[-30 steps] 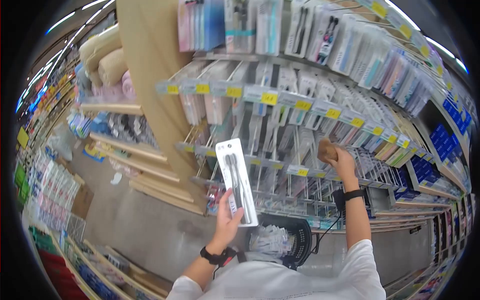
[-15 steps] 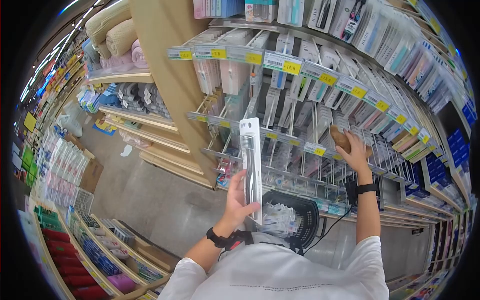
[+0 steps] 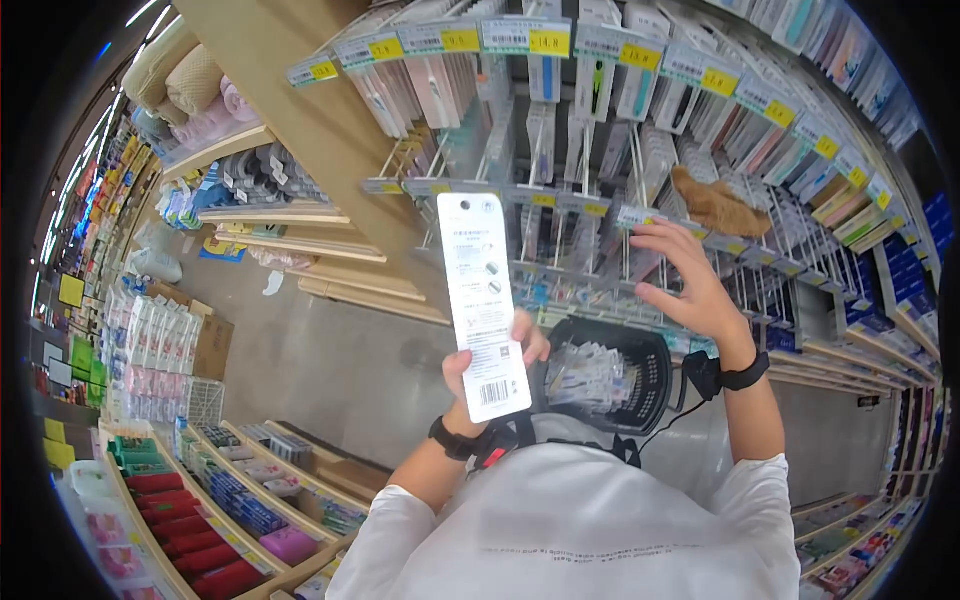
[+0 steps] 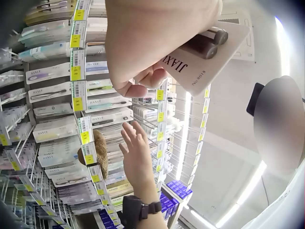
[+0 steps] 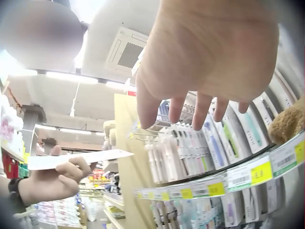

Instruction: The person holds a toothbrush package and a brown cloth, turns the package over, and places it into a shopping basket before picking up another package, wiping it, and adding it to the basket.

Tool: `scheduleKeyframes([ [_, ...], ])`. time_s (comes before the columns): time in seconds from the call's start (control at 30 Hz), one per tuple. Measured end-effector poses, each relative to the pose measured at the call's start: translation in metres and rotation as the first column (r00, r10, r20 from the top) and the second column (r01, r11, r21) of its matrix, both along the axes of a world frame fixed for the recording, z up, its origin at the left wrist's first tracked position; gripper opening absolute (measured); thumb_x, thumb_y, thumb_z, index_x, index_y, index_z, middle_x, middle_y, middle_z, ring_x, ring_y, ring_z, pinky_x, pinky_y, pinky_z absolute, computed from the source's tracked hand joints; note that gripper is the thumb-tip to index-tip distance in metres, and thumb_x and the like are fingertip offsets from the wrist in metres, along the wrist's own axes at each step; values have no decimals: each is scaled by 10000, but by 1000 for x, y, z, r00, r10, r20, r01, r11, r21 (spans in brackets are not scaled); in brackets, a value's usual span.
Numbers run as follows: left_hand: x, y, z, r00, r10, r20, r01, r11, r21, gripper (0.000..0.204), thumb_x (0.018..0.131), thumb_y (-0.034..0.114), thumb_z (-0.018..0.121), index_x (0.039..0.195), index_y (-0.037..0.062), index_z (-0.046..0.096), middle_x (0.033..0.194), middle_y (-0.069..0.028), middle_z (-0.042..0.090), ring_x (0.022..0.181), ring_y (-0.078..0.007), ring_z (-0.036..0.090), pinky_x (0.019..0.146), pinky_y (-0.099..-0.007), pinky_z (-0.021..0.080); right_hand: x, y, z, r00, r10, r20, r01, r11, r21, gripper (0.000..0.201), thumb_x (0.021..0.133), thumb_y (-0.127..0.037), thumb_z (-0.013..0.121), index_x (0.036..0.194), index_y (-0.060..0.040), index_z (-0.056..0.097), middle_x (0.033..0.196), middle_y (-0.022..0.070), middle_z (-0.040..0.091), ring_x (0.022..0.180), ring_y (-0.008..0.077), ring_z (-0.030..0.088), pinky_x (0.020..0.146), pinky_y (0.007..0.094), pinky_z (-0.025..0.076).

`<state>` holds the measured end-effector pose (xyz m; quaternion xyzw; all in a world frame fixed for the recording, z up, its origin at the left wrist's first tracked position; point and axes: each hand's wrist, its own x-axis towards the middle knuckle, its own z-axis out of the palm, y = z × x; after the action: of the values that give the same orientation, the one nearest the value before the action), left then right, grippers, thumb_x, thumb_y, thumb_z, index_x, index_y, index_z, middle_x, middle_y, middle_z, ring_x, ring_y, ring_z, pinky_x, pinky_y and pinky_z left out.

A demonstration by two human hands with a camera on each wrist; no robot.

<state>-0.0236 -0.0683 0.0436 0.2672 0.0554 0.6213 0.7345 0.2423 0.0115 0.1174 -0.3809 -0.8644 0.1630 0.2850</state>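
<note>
My left hand (image 3: 457, 385) grips a carded toothbrush pack (image 3: 480, 300), its printed back with a barcode facing up in the head view. The thumb lies at one edge and the fingers curl round the other. Dark brush handles show on the pack's front (image 4: 198, 47) in the left wrist view. My right hand (image 3: 700, 290) hovers before the rack, fingers spread, holding nothing. A brown fuzzy plush-like thing (image 3: 720, 205) rests at the price rail just beyond its fingertips; the right wrist view shows part of this fuzzy thing (image 5: 288, 125) at the edge.
Rows of hanging toothbrush packs (image 3: 640, 85) fill the rack ahead, with price labels (image 3: 545, 40) along the rails. Below hangs a black basket (image 3: 655, 370) with several packs inside. Wooden shelves (image 3: 330, 215) with towels and slippers stand to the left; low bins (image 3: 230, 500) lie behind.
My left hand has turned the toothbrush pack from its front to its back. The right hand has let go of the brown fuzzy thing and drawn back toward me. The view has tilted down.
</note>
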Motion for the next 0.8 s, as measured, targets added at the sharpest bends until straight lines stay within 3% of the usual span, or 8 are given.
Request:
scheduleKeyframes([
  [0.33,13,-2,0,997,-76,-24,75,997,-26,741,664,548,574,1191,58,397,835,-90,430,703,-221,454,699,-347,354,-26,-32,-6,985,151,-78,-154,987,-34,408,779,-263,681,1125,-71,583,1112,111,586,1069,293,525,941,395,372],
  [0.43,20,-5,-7,973,53,-225,-61,998,-27,790,702,351,661,1328,117,240,921,-81,408,755,-205,460,723,-342,396,-32,-43,-14,940,270,-209,-316,921,-229,281,795,-251,669,977,-44,613,910,125,620,857,308,587,764,363,457],
  [0.5,28,-13,-18,854,240,-462,-257,966,26,1012,691,58,741,1398,203,32,1011,-60,374,809,-177,459,734,-329,434,-38,-58,-14,916,329,-230,-395,839,-375,344,785,-297,686,1005,-42,615,964,134,629,902,320,592,799,376,462],
  [0.57,33,-9,-22,640,387,-663,-338,918,210,1064,648,78,816,1391,130,55,1097,-78,385,968,-197,469,832,-340,432,-47,-77,-29,916,292,-275,-390,811,-436,567,783,-398,695,1170,-16,536,1050,186,612,967,283,598,844,354,474],
  [0.63,44,-4,-37,549,515,-658,-442,847,294,998,638,85,827,1366,2,151,1345,-152,285,1284,-253,278,1069,-385,248,-54,-87,-62,946,268,-183,-323,832,-451,623,780,-431,689,1175,11,498,986,206,616,878,297,619,767,370,491],
  [0.67,51,-4,-34,612,503,-611,-446,857,258,931,671,54,790,1362,-25,171,1353,-166,272,1280,-249,282,1069,-381,245,-56,-91,-72,976,199,-83,-215,869,-446,563,803,-409,669,1145,7,505,890,205,611,803,333,619,712,375,486],
  [0.73,58,-6,-38,629,462,-625,-444,873,199,772,751,23,689,1355,-46,213,1355,-178,305,1280,-252,297,1063,-358,245,-62,-95,-92,927,54,-372,-241,844,-480,351,816,-301,661,1008,-22,568,848,191,627,696,378,580,607,385,455],
  [0.8,58,-9,-36,640,417,-645,-340,907,249,752,776,79,661,1379,17,216,1341,-192,342,1270,-304,325,1076,-452,222,-58,-98,-86,949,-39,-313,-151,816,-558,382,890,-302,598,1134,-14,537,956,172,636,835,276,637,755,340,482],
])
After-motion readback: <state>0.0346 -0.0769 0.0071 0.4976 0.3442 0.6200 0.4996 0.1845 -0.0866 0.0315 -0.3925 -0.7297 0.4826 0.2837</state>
